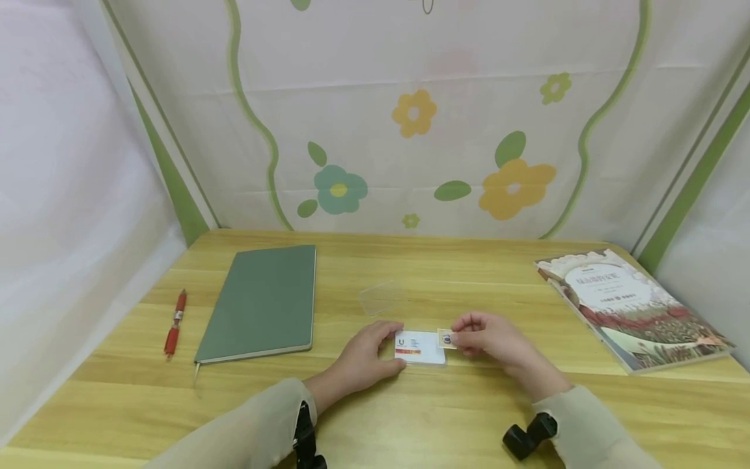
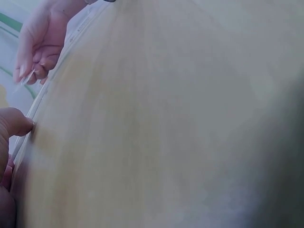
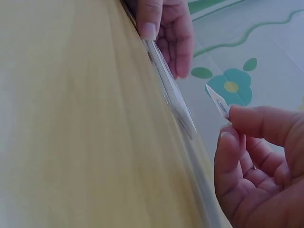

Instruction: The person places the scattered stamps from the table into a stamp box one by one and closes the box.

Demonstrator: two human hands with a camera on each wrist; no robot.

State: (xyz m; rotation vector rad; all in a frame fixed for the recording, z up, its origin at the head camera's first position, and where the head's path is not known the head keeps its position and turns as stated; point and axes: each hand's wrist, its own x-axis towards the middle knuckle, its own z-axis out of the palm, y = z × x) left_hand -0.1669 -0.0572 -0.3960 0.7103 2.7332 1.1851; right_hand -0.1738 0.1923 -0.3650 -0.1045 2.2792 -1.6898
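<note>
A shallow clear plastic case (image 3: 172, 97) with white business cards (image 1: 419, 347) in it lies flat on the table. The top card bears a logo, small print and a red-orange strip. My left hand (image 1: 364, 359) holds the case at its left end, thumb at the near side and fingers at the far side. Between thumb and forefinger, my right hand (image 1: 498, 342) pinches a small square sticker (image 1: 446, 338) with a yellowish border and a dark round picture. In the head view the sticker overlaps the cards' right end; the right wrist view shows it raised above the case.
Behind the left hand lies a clear plastic lid (image 1: 382, 298). A green notebook (image 1: 263, 303) and a red pen (image 1: 175, 324) lie on the left side of the wooden table (image 1: 410, 417). An illustrated book (image 1: 633, 309) lies at the right. A flowered curtain (image 1: 375, 117) hangs behind.
</note>
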